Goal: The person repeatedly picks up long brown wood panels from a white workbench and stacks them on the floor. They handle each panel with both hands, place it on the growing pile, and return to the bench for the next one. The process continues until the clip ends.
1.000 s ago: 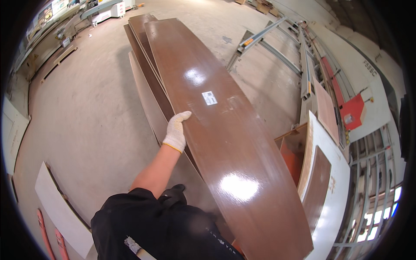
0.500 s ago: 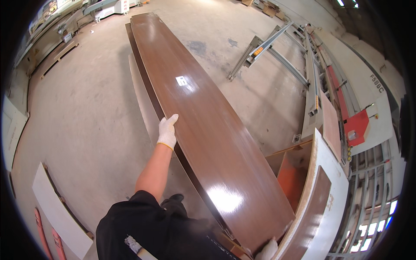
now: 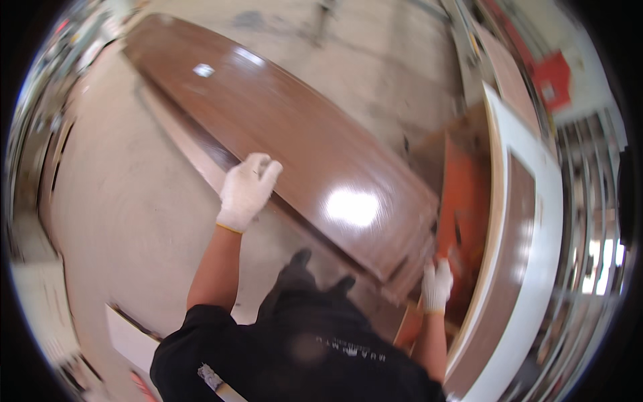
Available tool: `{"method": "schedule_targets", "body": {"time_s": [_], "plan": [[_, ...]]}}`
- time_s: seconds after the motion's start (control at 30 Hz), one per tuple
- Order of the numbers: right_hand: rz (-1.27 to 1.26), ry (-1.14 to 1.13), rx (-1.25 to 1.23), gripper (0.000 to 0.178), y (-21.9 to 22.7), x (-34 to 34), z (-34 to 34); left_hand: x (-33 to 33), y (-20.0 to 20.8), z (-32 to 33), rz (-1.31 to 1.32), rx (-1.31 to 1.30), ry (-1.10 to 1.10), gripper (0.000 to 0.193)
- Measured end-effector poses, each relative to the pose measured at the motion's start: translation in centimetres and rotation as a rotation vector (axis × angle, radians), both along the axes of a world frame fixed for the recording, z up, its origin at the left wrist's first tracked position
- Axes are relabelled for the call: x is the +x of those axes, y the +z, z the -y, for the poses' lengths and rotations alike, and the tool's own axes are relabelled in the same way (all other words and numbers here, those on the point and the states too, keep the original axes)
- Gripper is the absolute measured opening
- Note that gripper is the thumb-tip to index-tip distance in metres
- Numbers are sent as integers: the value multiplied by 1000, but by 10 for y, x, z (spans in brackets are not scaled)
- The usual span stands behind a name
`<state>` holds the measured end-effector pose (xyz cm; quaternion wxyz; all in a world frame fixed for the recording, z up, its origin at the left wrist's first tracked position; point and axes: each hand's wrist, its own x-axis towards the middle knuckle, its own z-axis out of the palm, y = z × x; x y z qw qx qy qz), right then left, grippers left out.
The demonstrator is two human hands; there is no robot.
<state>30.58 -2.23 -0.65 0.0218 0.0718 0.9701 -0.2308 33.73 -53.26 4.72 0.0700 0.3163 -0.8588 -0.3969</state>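
Note:
A long, glossy brown panel slants from the far left towards the near right, on top of other boards. My left hand, in a white glove, is over its near long edge. Its fingers are loosely bent, with a gap between thumb and fingers and nothing visible in them. My right hand, also gloved, is beyond the panel's near end, at the lower end of an upright orange board. Blur hides whether its fingers grip that board.
To the right stands a white panel with a brown strip against it. Behind it are metal racks and a red machine part. A pale board lies at lower left. My shoes show below the brown panel.
The view has turned, so the panel slants more to the left. My left hand has come up off the panel's edge. My right hand has left the near end corner for the orange board.

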Motion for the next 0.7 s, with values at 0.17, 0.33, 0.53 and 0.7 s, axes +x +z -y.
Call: {"method": "schedule_targets", "body": {"time_s": [0.17,0.33,0.53,0.7], "plan": [[182,-440,-353,62,-101,21,12,-11,-61,-63,-123,196,-184,43],[-91,-188,-247,55,-167,5,55,8,-77,-92,-83,-59,-366,34],[-185,64,-57,53,-133,-11,63,3,-76,-102,-113,-98,-428,37],[-96,235,160,58,-78,-75,66,-15,-80,-123,-95,-78,-562,35]]}}
